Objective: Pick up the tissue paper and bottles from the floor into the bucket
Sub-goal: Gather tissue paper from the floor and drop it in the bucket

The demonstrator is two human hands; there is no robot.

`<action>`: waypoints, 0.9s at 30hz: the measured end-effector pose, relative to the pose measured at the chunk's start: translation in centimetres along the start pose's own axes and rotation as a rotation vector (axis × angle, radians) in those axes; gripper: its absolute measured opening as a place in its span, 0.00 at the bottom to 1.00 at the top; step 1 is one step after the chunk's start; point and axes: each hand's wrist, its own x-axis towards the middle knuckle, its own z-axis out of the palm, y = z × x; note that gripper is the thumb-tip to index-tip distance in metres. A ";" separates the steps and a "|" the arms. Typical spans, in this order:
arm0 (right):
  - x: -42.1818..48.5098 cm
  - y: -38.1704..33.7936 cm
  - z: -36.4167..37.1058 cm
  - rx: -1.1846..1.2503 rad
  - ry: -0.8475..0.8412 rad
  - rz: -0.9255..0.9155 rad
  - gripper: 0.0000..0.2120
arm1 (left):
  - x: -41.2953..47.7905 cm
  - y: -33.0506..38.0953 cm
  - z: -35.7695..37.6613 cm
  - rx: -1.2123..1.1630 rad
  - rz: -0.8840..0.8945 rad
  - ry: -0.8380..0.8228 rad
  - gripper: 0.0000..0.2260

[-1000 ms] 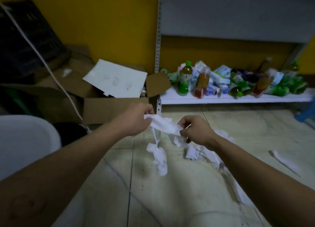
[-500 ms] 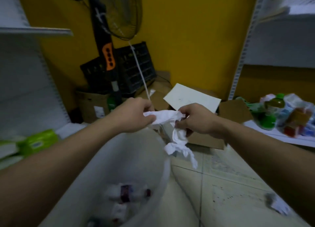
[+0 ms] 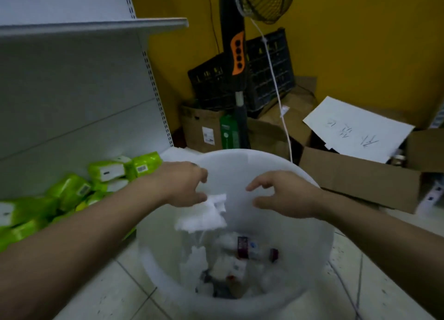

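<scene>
Both grips open, tissue paper (image 3: 204, 214) loose over bucket (image 3: 319, 223)

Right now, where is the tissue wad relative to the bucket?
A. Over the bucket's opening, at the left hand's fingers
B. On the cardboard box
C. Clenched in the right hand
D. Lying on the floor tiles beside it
A: the tissue wad hangs over the bucket opening at the left hand, while the right hand is open and empty.
</scene>
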 end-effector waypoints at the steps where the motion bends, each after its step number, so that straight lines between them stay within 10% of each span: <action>1: -0.3 0.5 -0.6 -0.036 0.012 0.010 0.15 | 0.3 0.6 -0.3 -0.059 0.019 0.033 0.22; 16: -17.6 19.6 -7.2 -0.162 0.330 0.503 0.33 | 8.1 28.0 -5.6 -0.297 0.541 0.332 0.27; 27: -36.6 36.2 0.0 0.139 0.316 1.042 0.29 | 11.1 51.3 -0.6 -0.381 0.701 -0.041 0.28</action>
